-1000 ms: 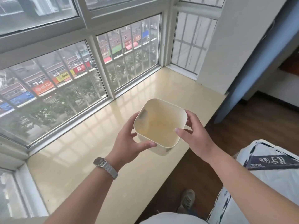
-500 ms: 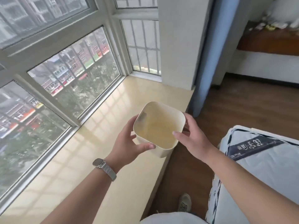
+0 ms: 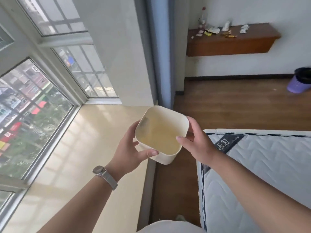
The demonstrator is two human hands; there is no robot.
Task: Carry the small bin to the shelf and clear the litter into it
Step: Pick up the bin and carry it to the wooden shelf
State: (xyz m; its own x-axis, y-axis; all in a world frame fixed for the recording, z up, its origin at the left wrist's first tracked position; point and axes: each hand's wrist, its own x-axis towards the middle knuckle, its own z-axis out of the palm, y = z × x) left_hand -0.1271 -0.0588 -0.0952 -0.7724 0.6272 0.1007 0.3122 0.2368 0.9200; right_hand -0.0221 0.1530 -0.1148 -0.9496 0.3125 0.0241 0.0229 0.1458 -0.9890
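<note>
Across the wood floor, the shelf had swung into view on the far wall, its top strewn with litter; a second earlier only windows and sill showed. Both hands clasped the bin: the left hand wrapped its near-left corner, the right hand its right wall. It hung empty above the sill's edge, well apart from the shelf, so the carry looked barely begun, though now aimed properly.
</note>
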